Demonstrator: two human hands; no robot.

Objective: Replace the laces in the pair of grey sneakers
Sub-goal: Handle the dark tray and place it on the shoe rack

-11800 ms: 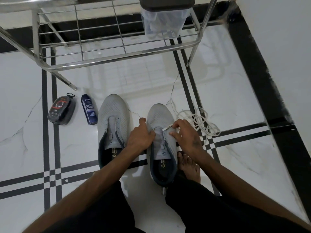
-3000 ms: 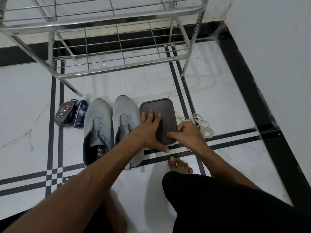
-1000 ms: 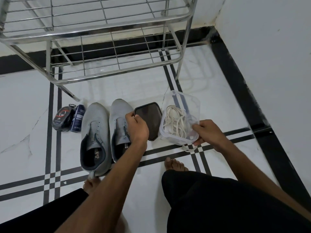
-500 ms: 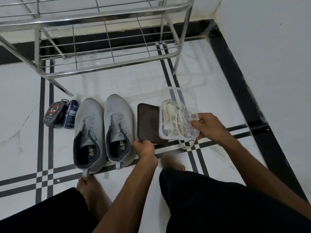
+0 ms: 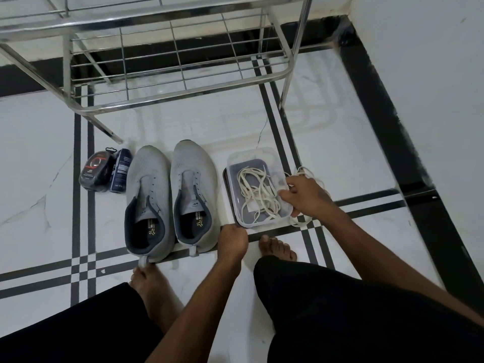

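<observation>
Two grey sneakers stand side by side on the floor with bare eyelets, the left sneaker point(image 5: 149, 184) and the right sneaker point(image 5: 193, 174). To their right a clear plastic box point(image 5: 251, 153) holding white laces point(image 5: 256, 195) sits on its dark lid point(image 5: 225, 184). My right hand point(image 5: 306, 197) grips the box's right wall, thumb over the rim. My left hand point(image 5: 233, 239) is curled at the lid's near-left corner and seems to hold it. A second bundle of white laces point(image 5: 305, 174) lies on the floor behind my right hand.
A shoe-polish sponge point(image 5: 95, 174) and a blue can point(image 5: 120, 174) lie left of the sneakers. A steel wire rack point(image 5: 183, 93) stands behind them. A white wall point(image 5: 432, 74) closes the right side. My bare feet point(image 5: 277, 248) rest near the shoes.
The clear box has come down from beside the lid onto the lid, still in my right hand. My left hand stays at the lid's near corner.
</observation>
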